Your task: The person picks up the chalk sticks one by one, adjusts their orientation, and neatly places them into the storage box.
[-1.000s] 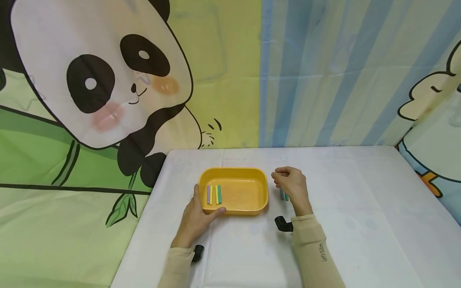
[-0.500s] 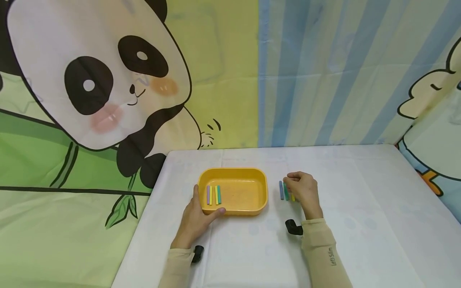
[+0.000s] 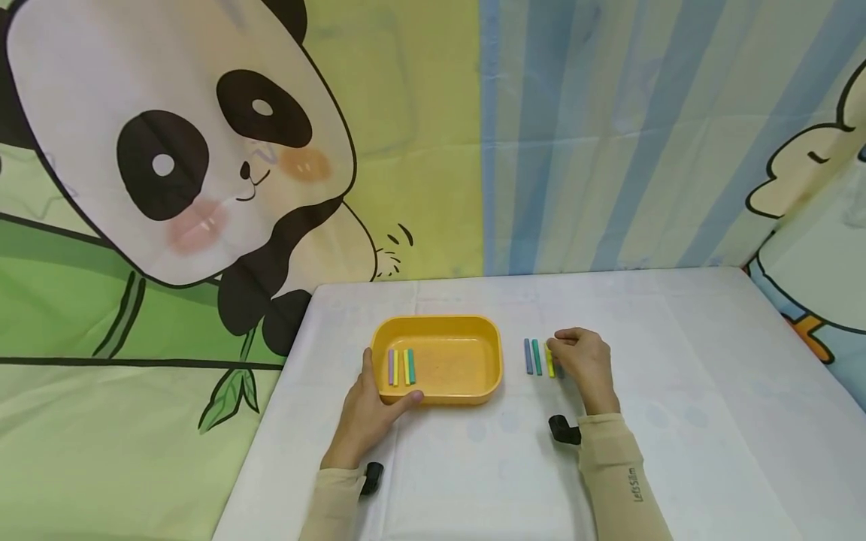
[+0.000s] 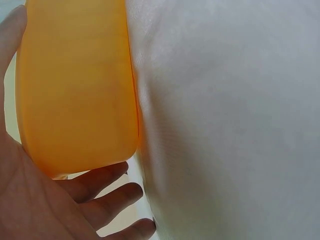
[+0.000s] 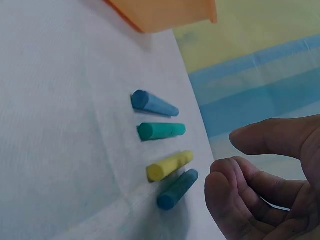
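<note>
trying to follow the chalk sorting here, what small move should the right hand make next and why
Probably lower the right hand and pinch the yellow chalk stick. Its curled fingers hover just above the table's four loose sticks, holding nothing, and in the head view the yellow one lies right at its fingertips. The left hand already grips the orange plastic tray, which holds four sticks and has room.

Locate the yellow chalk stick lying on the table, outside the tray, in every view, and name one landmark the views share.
Head: yellow chalk stick lies right of centre on the white table, third in the row, at the right hand.
Left wrist: not in view.
Right wrist: lower centre, between the green stick and a dark blue one.
Shared landmark: the orange tray, left in head, upper left in left wrist, top edge in right wrist.
</note>
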Demonstrator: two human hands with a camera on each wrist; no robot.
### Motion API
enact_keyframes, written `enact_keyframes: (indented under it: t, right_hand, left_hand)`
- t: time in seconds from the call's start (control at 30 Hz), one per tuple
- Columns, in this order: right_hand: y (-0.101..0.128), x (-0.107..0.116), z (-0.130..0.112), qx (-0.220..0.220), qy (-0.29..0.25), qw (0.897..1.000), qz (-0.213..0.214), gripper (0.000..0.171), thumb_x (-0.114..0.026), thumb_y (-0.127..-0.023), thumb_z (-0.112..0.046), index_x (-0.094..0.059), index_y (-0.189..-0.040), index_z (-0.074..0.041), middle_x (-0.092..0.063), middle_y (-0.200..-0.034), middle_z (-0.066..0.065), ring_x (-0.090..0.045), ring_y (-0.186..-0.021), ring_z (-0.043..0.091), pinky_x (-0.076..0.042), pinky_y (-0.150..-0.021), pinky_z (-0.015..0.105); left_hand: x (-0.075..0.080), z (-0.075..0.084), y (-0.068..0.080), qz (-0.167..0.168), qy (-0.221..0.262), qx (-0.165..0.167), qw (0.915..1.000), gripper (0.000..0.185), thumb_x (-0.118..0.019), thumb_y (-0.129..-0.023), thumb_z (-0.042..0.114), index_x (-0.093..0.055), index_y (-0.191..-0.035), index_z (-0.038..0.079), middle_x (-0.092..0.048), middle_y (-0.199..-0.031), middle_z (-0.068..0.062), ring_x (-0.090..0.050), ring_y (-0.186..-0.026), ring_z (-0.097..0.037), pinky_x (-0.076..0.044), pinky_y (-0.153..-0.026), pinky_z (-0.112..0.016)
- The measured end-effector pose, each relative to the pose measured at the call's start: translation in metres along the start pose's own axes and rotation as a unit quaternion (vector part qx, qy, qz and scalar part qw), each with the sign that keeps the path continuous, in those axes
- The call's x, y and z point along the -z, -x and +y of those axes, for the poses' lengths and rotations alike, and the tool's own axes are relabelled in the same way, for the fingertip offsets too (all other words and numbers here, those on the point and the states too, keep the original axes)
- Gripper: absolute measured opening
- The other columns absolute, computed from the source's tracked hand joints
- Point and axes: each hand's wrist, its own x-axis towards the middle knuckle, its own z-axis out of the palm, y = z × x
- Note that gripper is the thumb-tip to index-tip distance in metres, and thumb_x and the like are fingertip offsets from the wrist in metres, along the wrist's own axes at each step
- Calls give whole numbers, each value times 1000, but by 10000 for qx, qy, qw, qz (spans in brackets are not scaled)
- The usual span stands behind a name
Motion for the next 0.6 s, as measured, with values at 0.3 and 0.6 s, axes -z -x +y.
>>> enact_keyframes:
  t: [0.3, 0.6]
  right_hand:
    - [-1, -3, 12, -25, 584, 9982, 91, 38, -65, -94, -27, -70, -120, 0, -70, -116, 20, -63, -104, 34, -53, -85, 45]
    - [-1, -4, 16, -208, 721, 9971, 94, 35, -65, -92, -20, -69, -119, 1, -69, -115, 20, -63, -99, 32, -53, -78, 43]
  left_hand:
    - [1, -1, 1, 0, 27, -24, 10000, 140, -70, -65, 86, 9, -163, 26, -34, -159, -19, -40, -141, -36, -34, -114, -55]
    - [0, -1, 1, 9, 94, -23, 10000, 139, -70, -65, 86, 9, -163, 27, -33, -160, -17, -40, -141, -35, -34, -114, -55]
